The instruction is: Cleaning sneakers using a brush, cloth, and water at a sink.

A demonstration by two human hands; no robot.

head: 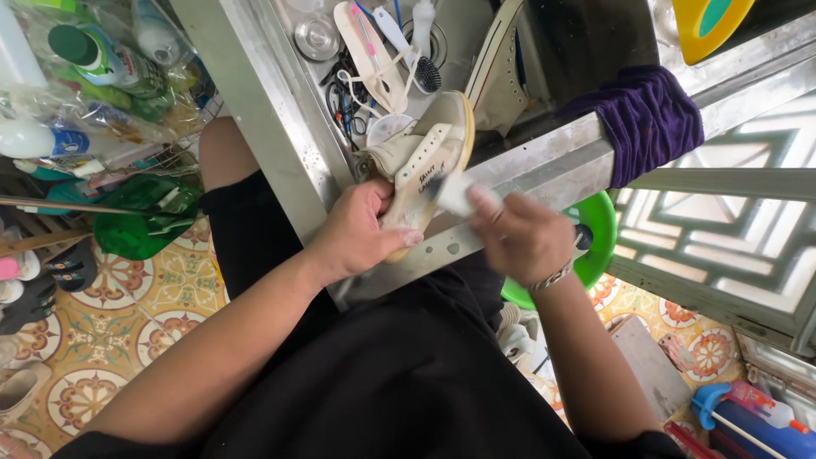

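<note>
My left hand grips a cream sandal by its heel end, tilted over the edge of a steel sink. My right hand holds a small white pad or eraser pressed against the sandal's insole. A bracelet circles my right wrist. A second cream sandal lies inside the sink beside a white brush.
A purple cloth hangs over the sink's rim. A white sneaker leans in the sink. Bottles and a green bag crowd the left side. A green basin sits below on the patterned tile floor.
</note>
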